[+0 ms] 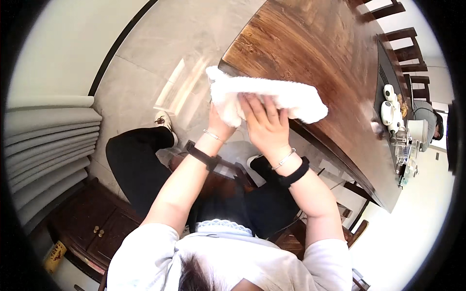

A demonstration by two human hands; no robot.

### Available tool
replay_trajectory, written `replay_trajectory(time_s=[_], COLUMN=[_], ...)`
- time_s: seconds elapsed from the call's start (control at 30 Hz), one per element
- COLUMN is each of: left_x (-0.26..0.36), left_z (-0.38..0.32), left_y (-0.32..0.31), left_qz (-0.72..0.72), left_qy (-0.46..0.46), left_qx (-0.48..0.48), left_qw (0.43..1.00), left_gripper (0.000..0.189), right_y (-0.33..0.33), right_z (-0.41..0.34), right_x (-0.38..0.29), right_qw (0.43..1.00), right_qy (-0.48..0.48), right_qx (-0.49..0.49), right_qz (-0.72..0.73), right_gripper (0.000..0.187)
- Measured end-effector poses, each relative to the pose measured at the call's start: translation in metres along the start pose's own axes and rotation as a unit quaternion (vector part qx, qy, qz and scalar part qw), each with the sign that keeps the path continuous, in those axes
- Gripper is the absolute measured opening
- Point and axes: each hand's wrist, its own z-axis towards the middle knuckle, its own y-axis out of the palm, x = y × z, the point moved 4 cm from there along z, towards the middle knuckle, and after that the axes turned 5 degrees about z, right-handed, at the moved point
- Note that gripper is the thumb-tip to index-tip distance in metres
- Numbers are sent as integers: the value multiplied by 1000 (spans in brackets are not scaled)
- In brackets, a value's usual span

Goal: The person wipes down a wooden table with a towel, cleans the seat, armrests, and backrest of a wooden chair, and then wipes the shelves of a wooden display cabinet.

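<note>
A fluffy white cloth [269,91] lies bunched over the corner and near edge of a polished wooden table [309,47]. My right hand [267,123] presses on the cloth from the near side, fingers spread over it, with part of the fabric folded above the fingertips. My left hand [222,122] is at the cloth's left end, beyond the table corner; its fingers are hidden behind the fabric, so its grip does not show. Both wrists carry a bracelet and a dark band.
Wooden chairs [407,49] line the table's far side. White teaware [387,109] and glass vessels [402,152] stand on its right part. Another person [429,120] is at the far right. A dark wooden cabinet [98,229] and grey curtain folds [54,138] are at left.
</note>
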Motion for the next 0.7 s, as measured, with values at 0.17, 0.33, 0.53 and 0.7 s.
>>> replay_trajectory(time_s=[0.17,0.33,0.53,0.7], left_x=[-37,-13,-44,-69], left_z=[-46,-19,-32,-62], left_y=[38,20,32,44], left_qz=[-56,63,-81,121], left_qy=[-128,30,-29,24], left_qx=[-63,-27,-21,-143], left_qw=[988,997,996,982], left_gripper=[31,38,32,42], right_y=[34,0,46,74], right_z=[0,27,13,-7], right_x=[17,-9,-6,-15], right_qw=[788,965,936,921], right_qy=[259,25,3,84], right_qx=[-216,-16,-83,-161], right_qz=[515,260,342,345], right_gripper=[43,48,46,48])
